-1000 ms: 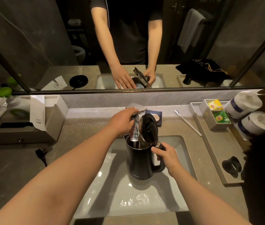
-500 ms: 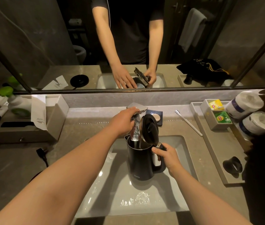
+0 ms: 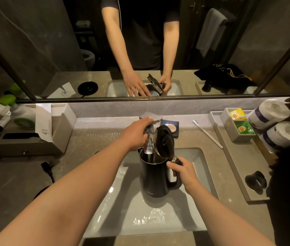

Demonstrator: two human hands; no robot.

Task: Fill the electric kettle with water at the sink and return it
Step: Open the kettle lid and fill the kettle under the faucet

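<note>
A black electric kettle (image 3: 154, 176) stands upright inside the white sink basin (image 3: 160, 226), its round lid (image 3: 164, 142) swung up. My right hand (image 3: 183, 170) grips the kettle's handle at the top. My left hand (image 3: 137, 133) rests on the flat chrome lever of the tap (image 3: 151, 118). A stream of water (image 3: 149, 145) falls from the spout into the kettle's mouth. The water level inside is hidden.
The kettle's black base (image 3: 87, 88) shows only in the mirror; its plug (image 3: 46, 166) lies on the left counter. A toothbrush (image 3: 207, 134), a tea-bag box (image 3: 239, 124), two paper rolls (image 3: 275, 125) and a grey tray (image 3: 238, 167) sit right of the sink.
Almost nothing has moved. Both hands keep their grips and water keeps running into the kettle.
</note>
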